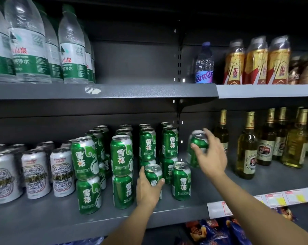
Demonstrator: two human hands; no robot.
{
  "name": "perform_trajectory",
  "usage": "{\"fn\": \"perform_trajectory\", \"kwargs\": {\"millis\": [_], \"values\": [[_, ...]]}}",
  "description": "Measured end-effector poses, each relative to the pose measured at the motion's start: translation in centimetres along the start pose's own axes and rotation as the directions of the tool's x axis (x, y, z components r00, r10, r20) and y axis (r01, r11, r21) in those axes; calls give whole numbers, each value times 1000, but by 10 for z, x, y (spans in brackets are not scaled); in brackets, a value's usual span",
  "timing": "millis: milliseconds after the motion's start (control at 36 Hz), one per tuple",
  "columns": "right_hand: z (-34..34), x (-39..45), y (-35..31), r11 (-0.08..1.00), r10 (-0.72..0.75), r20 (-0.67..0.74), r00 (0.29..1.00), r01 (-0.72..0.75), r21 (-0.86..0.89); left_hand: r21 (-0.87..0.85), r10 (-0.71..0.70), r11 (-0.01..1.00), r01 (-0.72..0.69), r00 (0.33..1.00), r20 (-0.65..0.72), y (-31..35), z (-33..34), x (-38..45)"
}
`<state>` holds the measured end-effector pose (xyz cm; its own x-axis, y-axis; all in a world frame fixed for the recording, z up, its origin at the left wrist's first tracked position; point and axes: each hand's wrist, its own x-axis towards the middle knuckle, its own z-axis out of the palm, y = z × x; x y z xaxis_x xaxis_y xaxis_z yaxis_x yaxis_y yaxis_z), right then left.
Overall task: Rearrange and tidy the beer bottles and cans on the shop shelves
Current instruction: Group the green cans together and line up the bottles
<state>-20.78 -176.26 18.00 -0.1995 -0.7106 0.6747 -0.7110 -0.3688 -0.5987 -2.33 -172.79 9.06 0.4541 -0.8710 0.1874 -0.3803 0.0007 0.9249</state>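
Note:
Green beer cans stand on the dark lower shelf (43,220), several stacked two high. My left hand (147,189) grips one green can (153,173) standing at the shelf front, fingers and thumb curled round its body. My right hand (210,156) holds the upper can (199,139) of a two-can stack at the right end of the green group, thumb and fingers pinching near its top; that can tilts slightly. A single green can (181,181) stands between my hands. Silver-white beer cans (34,174) fill the left. Amber beer bottles (247,149) stand to the right.
The upper shelf (149,91) carries water bottles (27,43) at left, a purple-labelled bottle (204,66) and gold drink bottles (255,64) at right. Price tags (273,198) line the right shelf edge. Snack bags (213,230) lie below.

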Motion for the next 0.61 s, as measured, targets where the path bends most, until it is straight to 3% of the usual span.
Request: {"fn": "perform_trajectory", "kwargs": {"millis": [56,194,500,611], "values": [[4,3,-20,995,-83,90,992,78,62,7,-3,1000,4,1000,-22,0,2,1],[30,-5,-61,964,-118,351,929,23,265,68,13,998,-12,1000,-10,-1,1,0],[51,1,-83,965,-166,501,850,36,259,100,13,995,-13,1000,3,1,-1,0],[51,9,-86,934,-217,561,799,3,357,88,18,996,-18,1000,-5,-2,-1,1]]}}
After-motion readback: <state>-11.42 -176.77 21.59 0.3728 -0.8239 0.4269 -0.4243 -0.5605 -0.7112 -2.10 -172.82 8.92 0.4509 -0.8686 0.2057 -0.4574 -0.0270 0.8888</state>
